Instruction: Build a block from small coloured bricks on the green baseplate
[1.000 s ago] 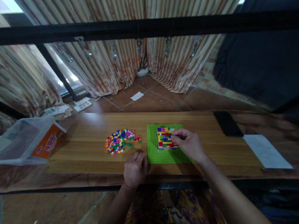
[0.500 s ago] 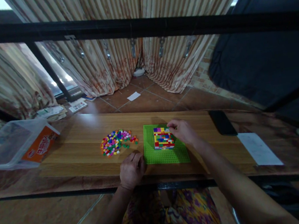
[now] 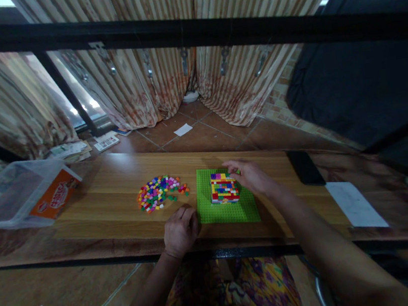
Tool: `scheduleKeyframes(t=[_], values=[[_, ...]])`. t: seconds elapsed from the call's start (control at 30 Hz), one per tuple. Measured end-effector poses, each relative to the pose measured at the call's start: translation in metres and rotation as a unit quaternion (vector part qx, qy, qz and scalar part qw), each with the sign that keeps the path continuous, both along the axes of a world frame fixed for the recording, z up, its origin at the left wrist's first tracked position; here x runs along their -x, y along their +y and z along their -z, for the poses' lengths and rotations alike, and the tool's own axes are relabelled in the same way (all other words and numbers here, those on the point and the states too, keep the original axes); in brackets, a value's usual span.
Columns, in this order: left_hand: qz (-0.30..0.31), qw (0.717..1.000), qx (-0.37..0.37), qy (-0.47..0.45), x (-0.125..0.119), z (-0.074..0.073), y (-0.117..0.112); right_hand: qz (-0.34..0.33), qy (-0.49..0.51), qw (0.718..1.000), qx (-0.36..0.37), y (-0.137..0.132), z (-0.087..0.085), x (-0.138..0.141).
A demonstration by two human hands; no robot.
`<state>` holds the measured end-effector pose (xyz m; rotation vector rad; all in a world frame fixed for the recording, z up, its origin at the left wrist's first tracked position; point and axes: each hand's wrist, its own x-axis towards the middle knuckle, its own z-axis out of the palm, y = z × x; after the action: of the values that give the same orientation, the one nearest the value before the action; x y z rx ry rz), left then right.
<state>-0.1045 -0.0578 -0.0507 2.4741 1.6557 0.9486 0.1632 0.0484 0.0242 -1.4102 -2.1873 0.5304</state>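
Observation:
A block of small multicoloured toy bricks (image 3: 224,189) stands on a green studded baseplate (image 3: 230,214). Over the block's back right corner is my right hand (image 3: 249,174), its fingers stretched out and a little apart; no brick shows between them. My left hand (image 3: 180,230) rests curled on the table by the baseplate's left edge. Its fingertips are tucked under, so anything inside them is hidden. Left of the baseplate lies a loose pile of small coloured bricks (image 3: 156,193), with several strays on its right side.
The wooden tabletop (image 3: 114,185) carries a clear plastic bin (image 3: 14,193) with an orange label at the left. On the right lie a black phone (image 3: 305,167) and a white paper sheet (image 3: 355,203). A black bar (image 3: 188,29) crosses in front of striped curtains (image 3: 136,91).
My right hand's fingers have lifted slightly off the block's back right corner and spread from their pinch. My left hand stays where it was. The view has shifted slightly.

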Motion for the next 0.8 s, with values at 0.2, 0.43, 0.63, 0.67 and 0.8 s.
scheduleKeyframes(t=[0.2, 0.43, 0.63, 0.67, 0.8], values=[[-0.003, 1.000, -0.003, 0.002, 0.000, 0.002, 0.000, -0.015, -0.004, 1.000, 0.008, 0.003, -0.002, -0.001], [-0.003, 1.000, 0.013, 0.005, 0.000, 0.001, 0.000, -0.016, 0.009, 1.000, 0.018, 0.007, 0.000, -0.001], [-0.006, 1.000, 0.005, -0.004, -0.001, -0.001, 0.000, -0.018, 0.017, 0.999, 0.023, 0.008, 0.002, -0.002], [-0.006, 1.000, 0.003, -0.004, -0.001, -0.002, 0.000, -0.017, 0.021, 0.999, 0.023, 0.008, 0.003, -0.002], [-0.008, 1.000, -0.003, 0.001, -0.002, -0.003, -0.001, 0.013, 0.066, 0.997, 0.028, 0.003, 0.011, -0.003]])
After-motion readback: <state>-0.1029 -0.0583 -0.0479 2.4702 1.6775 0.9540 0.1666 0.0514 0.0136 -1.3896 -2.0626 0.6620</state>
